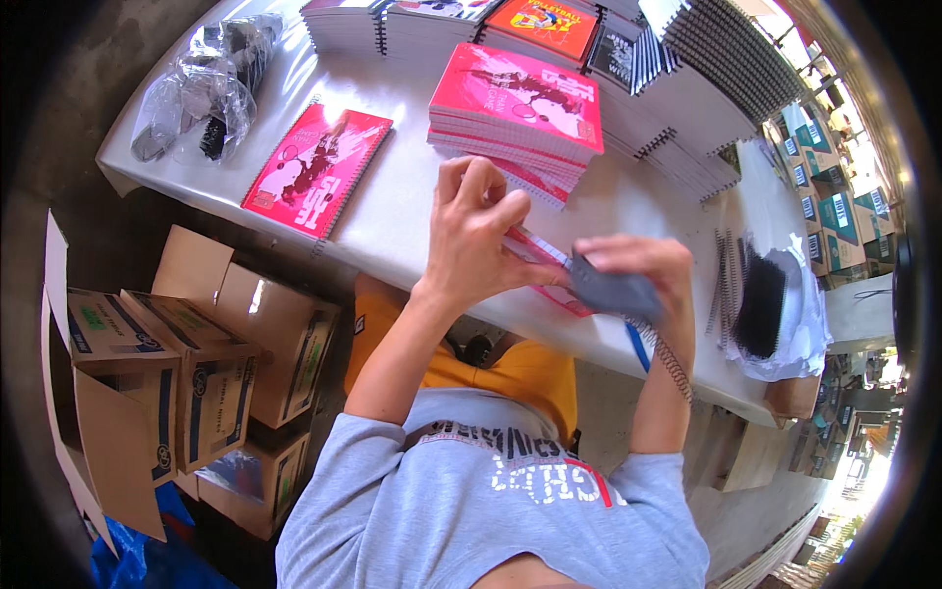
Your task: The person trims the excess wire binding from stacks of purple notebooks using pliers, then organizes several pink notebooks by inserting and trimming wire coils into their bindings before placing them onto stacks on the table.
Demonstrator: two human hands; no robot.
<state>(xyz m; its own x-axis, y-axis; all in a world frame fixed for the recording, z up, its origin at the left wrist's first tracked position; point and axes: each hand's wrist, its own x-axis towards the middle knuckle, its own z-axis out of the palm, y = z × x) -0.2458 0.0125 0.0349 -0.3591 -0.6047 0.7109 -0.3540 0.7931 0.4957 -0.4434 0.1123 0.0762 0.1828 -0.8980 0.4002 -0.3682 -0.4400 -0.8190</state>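
Observation:
My left hand [471, 231] is closed on a pink-covered notebook [538, 253], gripping it near the table's front edge with fingers bent and thumb along it. My right hand [653, 263], blurred by motion, is closed around a dark grey block-like object [618, 290] at the notebook's right end; its exact kind cannot be made out. From beneath that object a dark spiral binding coil [672, 368] hangs down in front of my right forearm. Whether the coil is threaded into the notebook is hidden. Just behind my left hand stands a stack of pink notebooks [515, 93].
A single pink spiral notebook [319, 172] lies at left, near a clear plastic bag [201, 93] of dark coils. More notebook stacks [677, 147] line the back right. Loose black coils [758, 299] lie at right, a blue stick [636, 346] nearer. Cardboard boxes [211, 363] stand lower left.

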